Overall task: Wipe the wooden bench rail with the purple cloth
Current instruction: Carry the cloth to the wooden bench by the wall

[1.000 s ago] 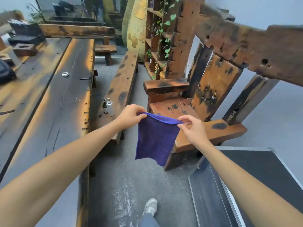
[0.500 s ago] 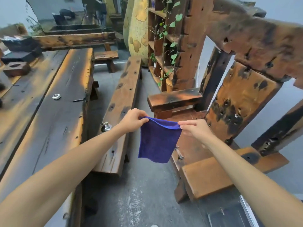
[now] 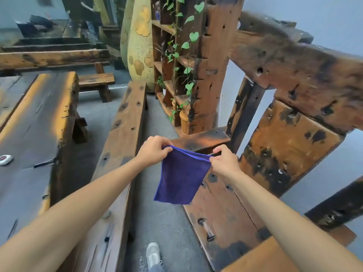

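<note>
Cloth up and spread, no wiping begun.

Left hand [image 3: 152,152] and right hand [image 3: 224,163] each pinch a top corner of the purple cloth [image 3: 181,178]; each grip is closed on the hem, fingers curled tight, nothing else held. Cloth hangs free in the air between them, its top edge looking doubled, lower edge loose above the floor [image 3: 163,218] and the chair seat [image 3: 222,209]. It touches no wood that I can see. The near dark rail [image 3: 202,142], just behind the hands, looks the likely target, though the heavy top rail [image 3: 294,61] of the backrest could be meant; cannot tell which. Judgement: the task is at its start. Cloth is in hand and readied; left to do: bring it down flat on the rail, then stroke along its length. Long bench [image 3: 121,146] to the left, untouched.
</note>
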`<state>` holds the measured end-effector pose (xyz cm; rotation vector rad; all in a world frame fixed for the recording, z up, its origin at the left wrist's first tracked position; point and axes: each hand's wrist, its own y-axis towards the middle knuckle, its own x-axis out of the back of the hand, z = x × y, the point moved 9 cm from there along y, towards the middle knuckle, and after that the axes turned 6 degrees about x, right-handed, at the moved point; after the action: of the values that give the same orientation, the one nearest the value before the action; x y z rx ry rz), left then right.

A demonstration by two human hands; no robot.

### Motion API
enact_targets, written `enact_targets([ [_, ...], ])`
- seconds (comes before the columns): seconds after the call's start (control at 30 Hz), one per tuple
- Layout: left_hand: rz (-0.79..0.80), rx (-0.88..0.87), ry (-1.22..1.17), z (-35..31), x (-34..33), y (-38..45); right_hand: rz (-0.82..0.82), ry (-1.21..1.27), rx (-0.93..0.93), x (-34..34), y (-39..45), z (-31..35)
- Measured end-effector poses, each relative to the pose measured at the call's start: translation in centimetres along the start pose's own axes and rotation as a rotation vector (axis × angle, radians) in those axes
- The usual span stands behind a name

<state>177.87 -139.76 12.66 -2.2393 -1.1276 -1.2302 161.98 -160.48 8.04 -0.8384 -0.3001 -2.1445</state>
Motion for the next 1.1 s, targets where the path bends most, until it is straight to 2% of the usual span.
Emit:
enact_targets([
  [0.17, 0.055, -0.102, -0.033, -0.3, 0.3, 10.9, 0.033, -0.189, -0.005, 0.8, 9.0, 3.2],
  [0.27, 0.09, -0.177, -0.028, -0.7, 0.6, 17.4, -0.018, -0.236, -0.032, 2.1, 14.0, 4.9],
  [0.5, 0.09, -0.331, 0.083, -3.6, 3.3, 29.0, -0.046, -0.069, -0.062, 4.2, 21.8, 6.6],
  [0.6, -0.004, -0.398, 0.137, -6.3, 5.0, 34.4, -0.161, 0.163, -0.078, 6.8, 26.1, 8.2],
  [0.73, -0.157, -0.454, 0.137, -10.2, 7.6, 41.7, -0.317, 0.405, -0.001, 11.4, 30.7, 10.8],
  [0.8, -0.205, -0.511, 0.116, -12.6, 8.6, 45.1, -0.38, 0.408, 0.088, 14.0, 32.7, 12.6],
  [0.9, -0.221, -0.563, 0.016, -16.5, 9.7, 51.0, -0.531, 0.231, 0.263, 18.7, 35.8, 15.9],
  [1.1, -0.165, -0.633, -0.481, -24.7, 11.5, 59.6, -0.914, 0.134, 0.442, 27.2, 40.5, 20.1],
])
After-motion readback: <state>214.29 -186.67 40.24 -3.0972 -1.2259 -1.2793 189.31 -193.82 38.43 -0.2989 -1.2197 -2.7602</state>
